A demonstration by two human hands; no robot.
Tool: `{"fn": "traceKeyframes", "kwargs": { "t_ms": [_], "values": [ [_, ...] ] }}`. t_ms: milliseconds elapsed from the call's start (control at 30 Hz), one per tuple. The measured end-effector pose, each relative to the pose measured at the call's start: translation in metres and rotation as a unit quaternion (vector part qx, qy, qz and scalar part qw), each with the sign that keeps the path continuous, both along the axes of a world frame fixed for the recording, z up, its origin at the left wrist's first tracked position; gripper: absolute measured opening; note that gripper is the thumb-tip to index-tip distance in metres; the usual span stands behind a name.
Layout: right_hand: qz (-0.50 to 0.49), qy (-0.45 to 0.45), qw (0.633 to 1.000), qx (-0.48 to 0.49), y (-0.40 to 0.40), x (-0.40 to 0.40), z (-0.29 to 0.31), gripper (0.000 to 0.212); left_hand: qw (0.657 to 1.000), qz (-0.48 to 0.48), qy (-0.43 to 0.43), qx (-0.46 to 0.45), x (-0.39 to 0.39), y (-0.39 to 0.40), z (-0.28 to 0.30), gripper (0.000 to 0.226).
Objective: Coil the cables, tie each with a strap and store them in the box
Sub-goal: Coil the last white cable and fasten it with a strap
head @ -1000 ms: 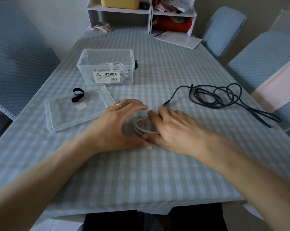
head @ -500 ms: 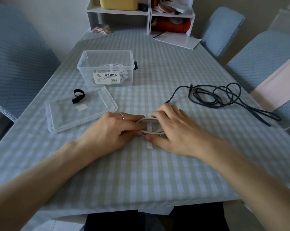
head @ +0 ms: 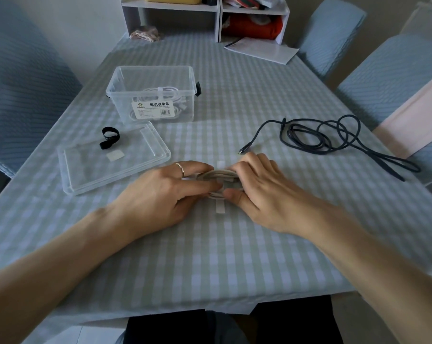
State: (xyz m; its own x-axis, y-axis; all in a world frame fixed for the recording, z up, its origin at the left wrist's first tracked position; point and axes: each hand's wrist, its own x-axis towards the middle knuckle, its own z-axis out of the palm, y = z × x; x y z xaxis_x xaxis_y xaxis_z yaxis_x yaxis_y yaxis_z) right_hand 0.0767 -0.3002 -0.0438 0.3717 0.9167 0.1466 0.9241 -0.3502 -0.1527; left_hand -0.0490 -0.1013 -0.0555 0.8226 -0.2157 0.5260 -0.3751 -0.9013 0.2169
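Both hands are meeting over the middle of the tabletop (head: 234,256), nearer its front edge, where a coiled white cable (head: 219,175) is lying flat across a white strap (head: 219,207). The strap's two ends are sticking out from under the coil, one toward the front edge and one toward the far edge. The left hand (head: 160,194) is gripping the coil's left side, its fingers (head: 197,167) curling over the top of the loops and its thumb pressing in from the front; a ring is sitting on one finger. The right hand (head: 262,192) is gripping the coil's right side in the same way, fingers bent over the loops and thumb touching the near edge of the coil. Toward the right edge a dark cable (head: 319,137) is sprawling in loose, untidy loops, its plug end pointing at the right hand's knuckles and lying just beside them. Toward the far left a clear plastic box (head: 155,95) is standing open with a tied white cable already inside, behind its printed label. In front of the box its lid (head: 145,155) is lying flat near the left edge, carrying a black strap (head: 109,137) curled into a loop and a small pale square patch (head: 115,155). Along the far edge a white shelf unit (head: 219,18) is standing, with a sheet of paper (head: 262,49) lying in front of it.
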Motion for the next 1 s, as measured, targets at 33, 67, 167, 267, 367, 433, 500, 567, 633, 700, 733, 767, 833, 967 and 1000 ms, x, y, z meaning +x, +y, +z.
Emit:
{"fn": "traceKeyframes", "kwargs": {
  "t_ms": [33,67,167,267,367,433,500,567,633,700,733,767,833,967,1000],
  "values": [
    [-0.002,-0.008,1.000,0.005,0.001,0.000,-0.001,0.057,1.000,-0.002,-0.003,0.017,0.000,0.001,0.000,0.029],
    [-0.002,-0.017,1.000,0.011,0.001,0.000,-0.002,0.057,1.000,-0.004,-0.005,0.030,0.001,0.001,-0.001,0.031],
    [0.000,-0.040,0.999,0.032,0.000,-0.001,-0.004,0.056,0.999,-0.028,-0.005,0.036,0.001,0.003,-0.001,0.030],
    [0.000,-0.077,0.996,0.044,0.000,-0.001,-0.004,0.055,0.999,-0.044,0.003,-0.002,0.004,0.005,0.000,0.023],
    [0.006,-0.084,0.994,0.067,0.001,-0.001,-0.005,0.057,0.999,-0.044,-0.001,-0.022,0.010,0.003,0.001,0.020],
    [0.008,-0.056,0.994,0.095,-0.001,-0.001,-0.009,0.056,0.997,-0.040,-0.001,-0.060,0.011,0.000,-0.001,0.020],
    [0.013,-0.034,0.992,0.121,0.000,0.000,-0.011,0.055,0.994,-0.031,0.003,-0.103,0.009,-0.002,-0.002,0.019],
    [0.019,-0.019,0.989,0.149,0.002,0.003,-0.010,0.054,0.992,-0.020,0.007,-0.126,0.010,-0.001,0.001,0.017],
    [0.024,0.001,0.985,0.169,0.003,0.004,-0.010,0.053,0.990,-0.010,0.015,-0.140,0.011,0.000,0.002,0.020],
    [0.015,0.028,0.985,0.172,0.002,0.004,-0.011,0.055,0.991,-0.009,0.022,-0.134,0.012,-0.001,0.002,0.019],
    [0.012,0.034,0.985,0.170,0.000,0.002,-0.011,0.055,0.991,-0.009,0.024,-0.129,0.011,-0.002,0.001,0.019],
    [0.012,0.028,0.984,0.173,-0.002,0.000,-0.011,0.055,0.992,-0.009,0.024,-0.124,0.009,-0.003,-0.001,0.019],
    [0.021,-0.001,0.979,0.200,-0.008,-0.004,-0.008,0.046,0.992,-0.007,0.025,-0.122,0.008,-0.003,-0.002,0.018],
    [0.083,0.007,0.971,0.222,-0.019,-0.017,-0.001,0.028,0.991,-0.009,0.032,-0.127,0.008,-0.001,0.001,0.020],
    [0.097,0.008,0.974,0.204,-0.018,-0.020,-0.003,0.030,0.992,-0.006,0.030,-0.126,0.007,-0.001,0.000,0.019]
  ]
}}
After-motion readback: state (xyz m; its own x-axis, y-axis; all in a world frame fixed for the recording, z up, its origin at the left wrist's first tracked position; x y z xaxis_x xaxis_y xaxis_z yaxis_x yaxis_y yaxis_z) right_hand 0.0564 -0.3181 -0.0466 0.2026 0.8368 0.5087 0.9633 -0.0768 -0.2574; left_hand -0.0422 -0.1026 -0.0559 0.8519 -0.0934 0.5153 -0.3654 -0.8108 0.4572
